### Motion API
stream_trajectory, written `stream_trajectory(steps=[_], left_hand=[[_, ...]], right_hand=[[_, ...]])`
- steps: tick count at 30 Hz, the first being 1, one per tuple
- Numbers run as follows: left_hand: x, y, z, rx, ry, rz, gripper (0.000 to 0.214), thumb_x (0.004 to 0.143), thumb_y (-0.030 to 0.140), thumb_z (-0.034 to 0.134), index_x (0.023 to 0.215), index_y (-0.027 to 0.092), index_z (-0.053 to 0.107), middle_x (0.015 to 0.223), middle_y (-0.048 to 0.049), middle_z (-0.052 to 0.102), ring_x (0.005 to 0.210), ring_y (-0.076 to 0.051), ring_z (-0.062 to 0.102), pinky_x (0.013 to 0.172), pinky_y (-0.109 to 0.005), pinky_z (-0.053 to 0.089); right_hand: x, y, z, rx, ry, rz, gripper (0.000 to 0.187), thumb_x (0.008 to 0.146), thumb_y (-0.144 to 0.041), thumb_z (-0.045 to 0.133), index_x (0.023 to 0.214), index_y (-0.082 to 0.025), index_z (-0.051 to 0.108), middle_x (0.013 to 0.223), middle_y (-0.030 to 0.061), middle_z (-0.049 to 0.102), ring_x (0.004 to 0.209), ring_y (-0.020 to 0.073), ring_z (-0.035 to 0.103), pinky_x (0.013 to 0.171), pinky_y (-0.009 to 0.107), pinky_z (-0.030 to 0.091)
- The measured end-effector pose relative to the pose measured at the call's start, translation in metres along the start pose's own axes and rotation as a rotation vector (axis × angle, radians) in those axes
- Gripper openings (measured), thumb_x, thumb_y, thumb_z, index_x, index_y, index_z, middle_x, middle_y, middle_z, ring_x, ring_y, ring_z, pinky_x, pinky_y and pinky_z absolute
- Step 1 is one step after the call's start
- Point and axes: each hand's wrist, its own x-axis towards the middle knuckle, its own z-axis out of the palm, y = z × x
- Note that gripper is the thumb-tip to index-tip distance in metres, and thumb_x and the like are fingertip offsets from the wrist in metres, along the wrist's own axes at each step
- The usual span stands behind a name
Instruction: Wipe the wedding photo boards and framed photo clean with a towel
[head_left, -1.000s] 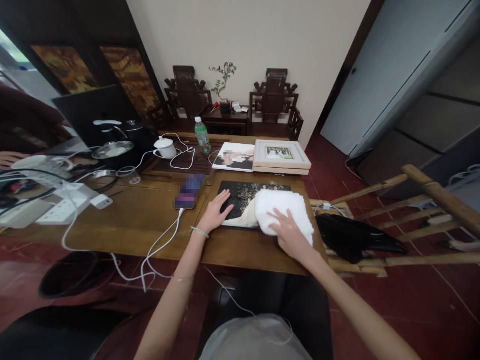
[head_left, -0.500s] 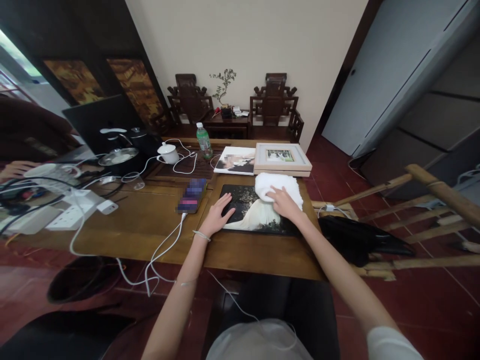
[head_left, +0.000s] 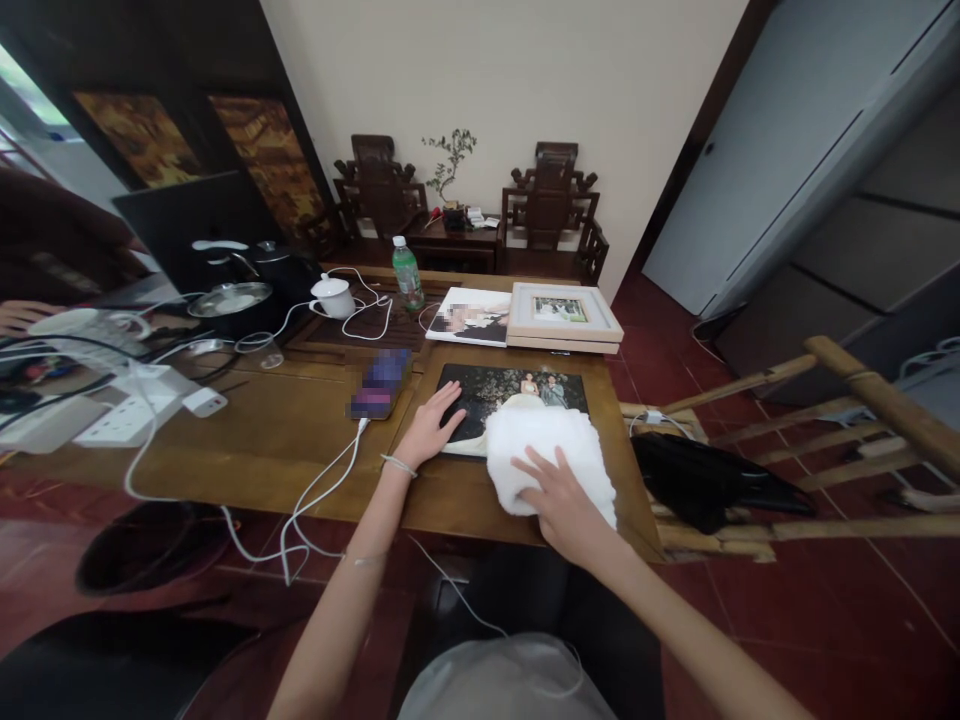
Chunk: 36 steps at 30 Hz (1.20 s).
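A dark photo panel (head_left: 480,395) showing a couple and a long white gown lies flat on the wooden table. My left hand (head_left: 431,425) rests with spread fingers on the panel's left edge, holding nothing. Under my right hand (head_left: 559,500) is a folded white cloth (head_left: 551,440), pressed against the panel's lower right part and overhanging its near edge. The thumb of that hand is tucked into a fold of the cloth. The cloth hides the lower right of the picture.
Behind the panel lie a framed photo (head_left: 566,318) and a white-edged photo (head_left: 469,318). To the left are a phone (head_left: 379,385) on a cable, a lidded cup (head_left: 332,297), a bottle (head_left: 407,275), a kettle (head_left: 281,270) and power strips (head_left: 127,410). Another person's hand (head_left: 19,318) shows far left.
My right hand has drawn the white cloth from the panel's upper right down toward me, uncovering the couple in the picture. My left hand has stayed on the left edge.
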Motion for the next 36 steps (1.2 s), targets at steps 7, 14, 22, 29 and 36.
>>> stream_trajectory(steps=[7, 14, 22, 29, 36], left_hand=[[0.0, -0.003, 0.0, -0.012, 0.0, 0.002, 0.05, 0.093, 0.043, 0.044, 0.135, 0.015, 0.05, 0.146, -0.0131, 0.045, 0.139, -0.023, 0.036, 0.116, -0.044, 0.028], [-0.001, -0.005, 0.0, -0.012, -0.015, -0.024, 0.05, 0.093, 0.043, 0.046, 0.136, 0.018, 0.049, 0.147, -0.0118, 0.043, 0.14, -0.023, 0.034, 0.115, -0.046, 0.028], [-0.001, -0.004, 0.001, -0.009, -0.011, -0.021, 0.049, 0.094, 0.043, 0.044, 0.136, 0.019, 0.05, 0.147, -0.0112, 0.043, 0.139, -0.024, 0.035, 0.114, -0.048, 0.029], [0.0, -0.004, 0.0, -0.008, -0.008, -0.012, 0.049, 0.094, 0.043, 0.041, 0.136, 0.018, 0.05, 0.146, -0.0113, 0.045, 0.139, -0.024, 0.035, 0.115, -0.046, 0.028], [0.0, -0.004, 0.0, -0.016, 0.002, -0.005, 0.049, 0.094, 0.042, 0.042, 0.134, 0.016, 0.052, 0.145, -0.012, 0.046, 0.139, -0.022, 0.036, 0.116, -0.043, 0.028]], right_hand=[[0.06, 0.052, -0.012, 0.009, -0.03, 0.1, 0.057, 0.068, 0.006, 0.038, 0.115, -0.015, 0.063, 0.137, 0.0154, 0.054, 0.137, 0.0287, 0.035, 0.11, 0.061, 0.021], [0.12, 0.095, -0.021, -0.061, 0.046, 0.236, 0.056, 0.072, 0.005, 0.036, 0.119, -0.012, 0.06, 0.123, 0.0219, 0.06, 0.132, 0.0315, 0.042, 0.104, 0.062, 0.027], [0.045, 0.02, 0.003, -0.073, 0.016, 0.074, 0.057, 0.068, 0.009, 0.037, 0.111, -0.018, 0.065, 0.142, 0.0111, 0.049, 0.14, 0.0317, 0.029, 0.11, 0.066, 0.017], [0.02, 0.0, -0.004, 0.013, -0.057, -0.018, 0.056, 0.066, 0.007, 0.037, 0.107, -0.019, 0.066, 0.142, 0.0095, 0.049, 0.14, 0.0311, 0.029, 0.11, 0.066, 0.02], [0.096, 0.068, -0.012, -0.051, -0.011, 0.123, 0.057, 0.072, 0.004, 0.039, 0.122, -0.015, 0.059, 0.136, 0.017, 0.053, 0.137, 0.0294, 0.035, 0.108, 0.062, 0.025]])
